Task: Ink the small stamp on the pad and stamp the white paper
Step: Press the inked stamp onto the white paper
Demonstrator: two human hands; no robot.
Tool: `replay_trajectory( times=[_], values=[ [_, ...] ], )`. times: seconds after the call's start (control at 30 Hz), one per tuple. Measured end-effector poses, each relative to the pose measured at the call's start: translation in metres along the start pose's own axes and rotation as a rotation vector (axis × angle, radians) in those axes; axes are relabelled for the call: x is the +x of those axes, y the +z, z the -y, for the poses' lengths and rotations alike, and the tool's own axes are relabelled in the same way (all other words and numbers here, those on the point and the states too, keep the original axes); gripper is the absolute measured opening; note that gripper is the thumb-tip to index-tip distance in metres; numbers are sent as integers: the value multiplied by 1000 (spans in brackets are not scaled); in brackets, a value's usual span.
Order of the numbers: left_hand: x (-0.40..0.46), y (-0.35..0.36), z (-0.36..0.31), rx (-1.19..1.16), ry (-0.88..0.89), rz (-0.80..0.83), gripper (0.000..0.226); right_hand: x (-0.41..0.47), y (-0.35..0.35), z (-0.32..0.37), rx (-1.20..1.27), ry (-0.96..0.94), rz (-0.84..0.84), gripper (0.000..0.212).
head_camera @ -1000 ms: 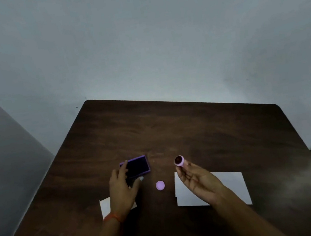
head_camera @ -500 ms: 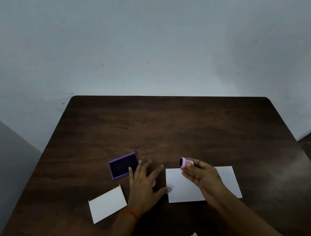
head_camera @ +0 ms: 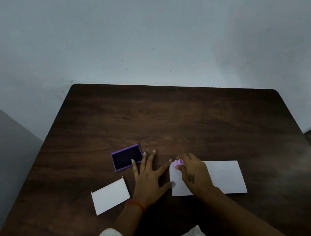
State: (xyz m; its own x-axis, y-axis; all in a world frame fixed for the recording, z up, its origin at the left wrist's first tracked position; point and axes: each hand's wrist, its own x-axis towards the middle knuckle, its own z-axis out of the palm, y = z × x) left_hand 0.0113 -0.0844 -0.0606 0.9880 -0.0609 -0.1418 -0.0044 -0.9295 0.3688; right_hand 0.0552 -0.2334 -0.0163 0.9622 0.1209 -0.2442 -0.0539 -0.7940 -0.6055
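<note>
- Head view, far left: a small white card lies flat on the dark bench.
- Purple ink pad sits uncovered, its dark ink surface exposed.
- Left hand is spread flat, grasping nothing, fingertips at the pad's corner.
- Right hand pinches the small stamp on the white paper's top-left corner.

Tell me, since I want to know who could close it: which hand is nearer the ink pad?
Left. The left hand lies flat on the table, fingertips reaching the ink pad. The right hand is farther right, holding the stamp over the paper.
</note>
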Motion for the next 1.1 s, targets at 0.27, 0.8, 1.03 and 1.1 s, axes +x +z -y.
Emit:
replay_trajectory(
  times=[0.27, 0.8, 1.03, 1.1],
  values=[
    [0, 0, 2, 17, 6, 9, 68, 4, 8, 2, -231, 63, 117, 44],
    [4, 1, 4, 25, 36, -12, 71, 4, 4, 15, -528, -265, 181, 37],
    [4, 4, 6, 58, 45, -19, 72, 4, 1, 15, -611, -351, 227, 36],
    [3, 4, 5, 55, 45, -30, 72, 5, 0, 16, -599, -356, 221, 35]
  ],
)
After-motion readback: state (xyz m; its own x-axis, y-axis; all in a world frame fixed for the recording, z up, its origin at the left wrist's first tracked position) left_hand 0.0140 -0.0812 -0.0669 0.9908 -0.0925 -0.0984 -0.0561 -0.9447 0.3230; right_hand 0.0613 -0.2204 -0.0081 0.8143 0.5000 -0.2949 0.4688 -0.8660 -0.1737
